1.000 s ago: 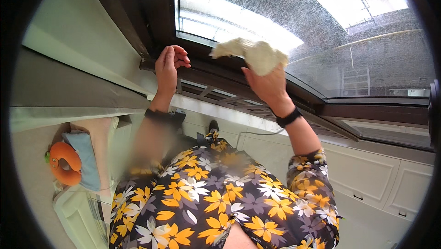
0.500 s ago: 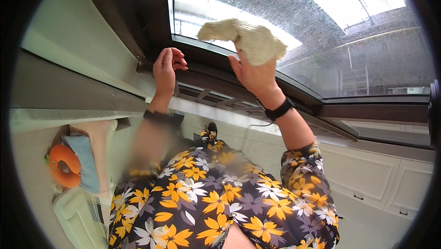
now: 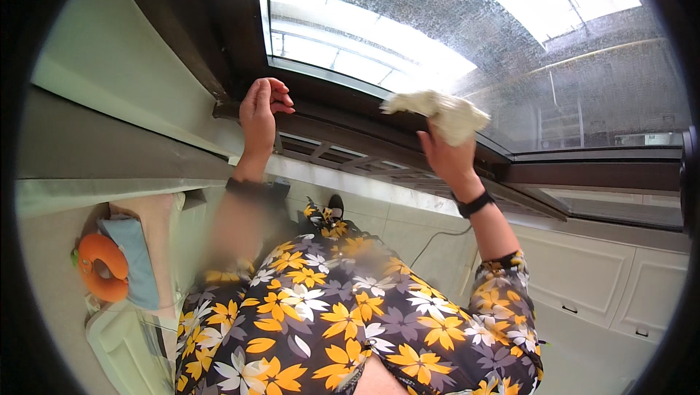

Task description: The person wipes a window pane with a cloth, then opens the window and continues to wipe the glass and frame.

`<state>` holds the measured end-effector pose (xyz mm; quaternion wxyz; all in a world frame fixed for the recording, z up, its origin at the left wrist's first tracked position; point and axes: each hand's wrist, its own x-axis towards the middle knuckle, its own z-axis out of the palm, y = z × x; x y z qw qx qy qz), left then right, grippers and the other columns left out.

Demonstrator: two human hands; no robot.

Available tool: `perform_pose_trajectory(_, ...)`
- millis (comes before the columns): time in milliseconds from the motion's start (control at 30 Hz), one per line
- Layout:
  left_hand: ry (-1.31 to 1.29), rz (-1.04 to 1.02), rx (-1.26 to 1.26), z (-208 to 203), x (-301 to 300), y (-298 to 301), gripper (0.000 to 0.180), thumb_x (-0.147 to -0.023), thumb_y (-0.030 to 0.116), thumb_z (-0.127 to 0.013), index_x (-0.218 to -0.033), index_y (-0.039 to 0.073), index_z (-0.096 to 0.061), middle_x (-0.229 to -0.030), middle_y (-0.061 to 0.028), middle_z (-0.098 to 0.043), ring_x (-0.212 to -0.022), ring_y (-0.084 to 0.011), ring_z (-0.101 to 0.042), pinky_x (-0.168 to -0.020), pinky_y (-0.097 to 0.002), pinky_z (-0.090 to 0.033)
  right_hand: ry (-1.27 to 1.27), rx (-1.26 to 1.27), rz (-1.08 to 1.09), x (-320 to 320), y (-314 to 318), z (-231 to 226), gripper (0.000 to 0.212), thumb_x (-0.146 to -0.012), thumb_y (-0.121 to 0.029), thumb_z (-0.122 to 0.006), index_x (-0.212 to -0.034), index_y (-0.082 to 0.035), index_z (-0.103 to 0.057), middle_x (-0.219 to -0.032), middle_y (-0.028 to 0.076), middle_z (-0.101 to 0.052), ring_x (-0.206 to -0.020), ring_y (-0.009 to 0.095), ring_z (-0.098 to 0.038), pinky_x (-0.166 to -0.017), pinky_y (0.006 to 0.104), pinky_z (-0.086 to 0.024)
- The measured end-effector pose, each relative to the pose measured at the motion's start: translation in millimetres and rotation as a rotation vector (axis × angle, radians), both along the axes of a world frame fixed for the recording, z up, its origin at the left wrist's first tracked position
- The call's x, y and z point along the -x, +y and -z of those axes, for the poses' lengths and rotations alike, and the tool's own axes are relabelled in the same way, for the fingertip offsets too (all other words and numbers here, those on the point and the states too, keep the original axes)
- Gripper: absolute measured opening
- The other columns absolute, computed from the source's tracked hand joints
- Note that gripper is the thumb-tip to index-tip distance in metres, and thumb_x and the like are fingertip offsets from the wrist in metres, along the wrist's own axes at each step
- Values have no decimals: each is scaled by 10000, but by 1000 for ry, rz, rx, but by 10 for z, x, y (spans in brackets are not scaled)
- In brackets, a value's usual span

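Note:
A cream cloth [image 3: 448, 113] lies at the lower edge of the window pane [image 3: 408, 38]. My right hand [image 3: 452, 158] grips it from below, thumb out to the left, and the cloth hides most of the fingers. Its loose end trails left over the dark frame. Farther left, my left hand [image 3: 262, 103] is raised beside the dark window frame [image 3: 321, 81]. Its fingers are loosely bent with gaps between them, and nothing shows in them. Whether it touches the frame, I cannot tell.
Below the window runs a slatted dark rail [image 3: 343, 158]. White cabinets [image 3: 576, 278] stand at the right. At the lower left are an orange neck pillow [image 3: 93, 256] and a blue cushion [image 3: 135, 260]. A thin cable [image 3: 430, 238] hangs near my right forearm.
My right hand has moved right and down with the cloth, from the glass to its lower edge. The left hand has hardly shifted.

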<state>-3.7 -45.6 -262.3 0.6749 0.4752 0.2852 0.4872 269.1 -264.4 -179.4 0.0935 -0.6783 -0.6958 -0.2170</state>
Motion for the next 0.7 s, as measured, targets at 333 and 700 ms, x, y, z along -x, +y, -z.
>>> perform_pose_trajectory(333,10,39,-10,58,13,36,346,-1093,281,-384,-1004,34,-610,-894,-56,-633,-768,-132,-633,-690,-285,-554,14,256,-76,348,335,305,454,-917,-370,-623,-1282,-101,-606,-1291,102,-610,-1220,268,-533,-1099,405,-341)
perform_pose_trajectory(700,5,84,-17,154,135,90,350,-1096,292,-381,-1019,38,-609,-934,-62,-640,-780,-140,-626,-694,-293,-541,319,-83,463,-154,-1010,652,468,-818,-279,-797,-1209,-53,-678,-1046,178,-680,-919,359,-653,-794,417,-536)
